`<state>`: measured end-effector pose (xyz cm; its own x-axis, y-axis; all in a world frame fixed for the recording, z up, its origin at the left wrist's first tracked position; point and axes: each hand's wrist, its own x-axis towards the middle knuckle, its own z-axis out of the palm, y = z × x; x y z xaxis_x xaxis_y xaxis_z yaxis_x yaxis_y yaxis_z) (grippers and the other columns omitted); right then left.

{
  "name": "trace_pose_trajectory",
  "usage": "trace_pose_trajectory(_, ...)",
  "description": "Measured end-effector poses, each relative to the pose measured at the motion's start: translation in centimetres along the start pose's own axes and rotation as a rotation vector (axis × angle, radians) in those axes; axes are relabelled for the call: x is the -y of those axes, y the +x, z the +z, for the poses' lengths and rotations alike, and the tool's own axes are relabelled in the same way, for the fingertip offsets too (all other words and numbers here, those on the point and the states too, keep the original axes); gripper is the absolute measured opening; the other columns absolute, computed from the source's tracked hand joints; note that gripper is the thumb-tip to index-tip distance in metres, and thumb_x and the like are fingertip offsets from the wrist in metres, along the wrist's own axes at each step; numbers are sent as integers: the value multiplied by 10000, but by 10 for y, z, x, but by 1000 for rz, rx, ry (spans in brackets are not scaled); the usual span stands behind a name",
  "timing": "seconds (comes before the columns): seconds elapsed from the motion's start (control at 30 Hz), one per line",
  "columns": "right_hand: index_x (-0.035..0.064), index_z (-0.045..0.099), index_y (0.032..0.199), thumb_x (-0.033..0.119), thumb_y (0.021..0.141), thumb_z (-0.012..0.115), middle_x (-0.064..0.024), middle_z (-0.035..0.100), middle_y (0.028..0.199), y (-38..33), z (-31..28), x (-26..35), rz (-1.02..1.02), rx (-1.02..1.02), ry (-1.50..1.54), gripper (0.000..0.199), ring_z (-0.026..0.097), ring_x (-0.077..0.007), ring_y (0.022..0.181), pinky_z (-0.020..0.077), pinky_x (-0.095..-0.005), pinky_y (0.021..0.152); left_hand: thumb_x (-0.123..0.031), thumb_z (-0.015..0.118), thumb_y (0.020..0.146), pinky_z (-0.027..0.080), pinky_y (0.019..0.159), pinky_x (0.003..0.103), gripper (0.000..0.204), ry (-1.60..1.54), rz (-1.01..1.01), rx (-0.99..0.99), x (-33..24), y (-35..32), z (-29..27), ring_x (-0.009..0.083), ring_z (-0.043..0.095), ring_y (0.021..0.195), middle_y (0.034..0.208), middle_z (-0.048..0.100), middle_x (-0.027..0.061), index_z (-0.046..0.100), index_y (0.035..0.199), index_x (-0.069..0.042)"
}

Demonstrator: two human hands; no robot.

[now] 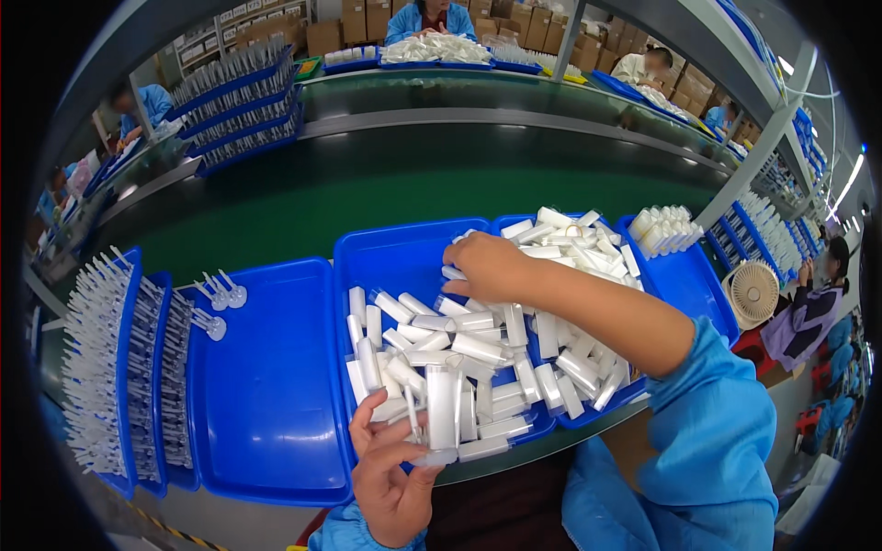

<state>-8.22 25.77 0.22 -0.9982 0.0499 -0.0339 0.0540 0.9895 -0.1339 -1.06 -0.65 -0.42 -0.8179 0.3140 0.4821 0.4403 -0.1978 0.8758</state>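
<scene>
My left hand (397, 473) is closed on a clear tube with a white insert (445, 404), held upright. A thin white stem on a round clear base (435, 456) is in the same fingers; whether stem and tube are joined I cannot tell. Similar clear tubes with white inserts (478, 349) lie heaped in the middle blue tray (381, 248) beneath. At this tray's far right part, my right hand (491, 266) reaches down with curled fingers round a tube (453, 273), partly hidden by the hand. My right forearm crosses a second tray's heap of white pieces (570, 234).
To the left lies a blue tray (266, 395) with a few clear stemmed discs (220, 292) in its far corner. Beside it, tilted trays hold many white stems (101, 367). Upright tubes (663, 230) stand in the right tray, near a small fan (753, 292). A green conveyor (413, 174) runs beyond; people sit across it.
</scene>
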Motion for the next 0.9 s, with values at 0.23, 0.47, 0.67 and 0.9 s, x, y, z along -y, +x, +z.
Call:
trace_pose_trajectory(0.23,96,663,921,141,712,669,-86,624,976,-3,-8,-1,-301,-62,-2,214,555,-261,963,429,-384,838,-85,691,727,249,948,493,110,67,64,186,4,-2,-21,365,417,1132,791,666,64,629,817,-71)
trace_pose_trajectory(0.47,162,647,993,50,679,684,-18,590,1032,-60,-44,41,-748,-200,354,336,538,-207,1008,370,-357,818,-67,684,729,275,929,435,104,38,57,204,1,1,-10,152,610,760,802,678,24,686,822,-114)
trace_pose_trajectory(0.67,188,658,1044,144,741,676,-8,560,929,-86,-51,35,-703,-154,391,307,538,-194,880,375,-337,778,-80,673,745,284,916,419,107,33,105,292,0,3,-4,128,598,751,793,671,17,684,844,-118)
trace_pose_trajectory(0.9,136,633,1076,137,760,676,-33,448,775,-89,-64,33,-702,129,785,319,467,-196,685,399,-282,583,-112,683,752,278,896,424,53,-55,139,386,4,6,-10,181,506,842,772,652,-6,674,791,-147)
